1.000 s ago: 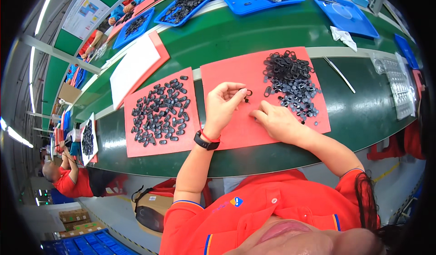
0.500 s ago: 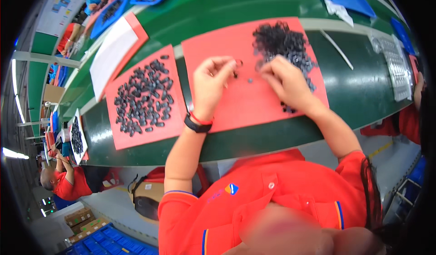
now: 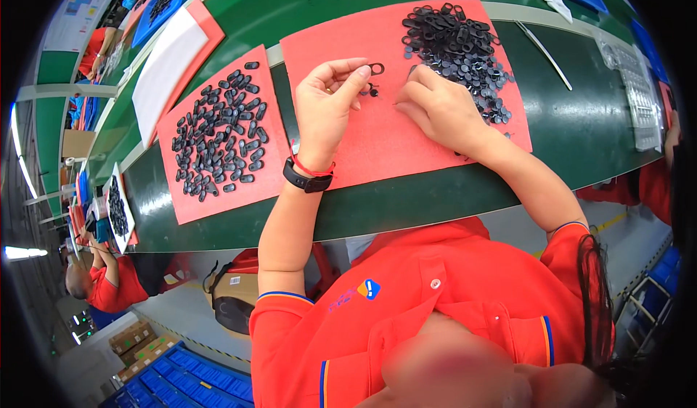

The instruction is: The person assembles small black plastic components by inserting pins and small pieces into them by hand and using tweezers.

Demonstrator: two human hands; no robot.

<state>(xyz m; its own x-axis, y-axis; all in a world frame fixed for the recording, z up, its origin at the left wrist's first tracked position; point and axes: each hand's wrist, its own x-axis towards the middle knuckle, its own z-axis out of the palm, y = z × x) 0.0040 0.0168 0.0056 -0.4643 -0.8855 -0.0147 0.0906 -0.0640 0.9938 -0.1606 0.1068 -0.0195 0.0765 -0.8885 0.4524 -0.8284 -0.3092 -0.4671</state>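
- Left grip [image 3: 328,102]: thumb and finger clamped on black ring part [image 3: 382,69]. Its near end is hidden under the fingertips.
- Ring part sticks out past left grip, holed end pointing right. Long axis looks roughly left-right from here.
- Right grip [image 3: 444,109]: fingers curled, tips tucked under. Can't tell if it's clamped on anything.
- Disc pile [image 3: 485,81] right of right grip, partly blocked by it.
- Dark bits [image 3: 372,90] just below left grip, too small to identify.
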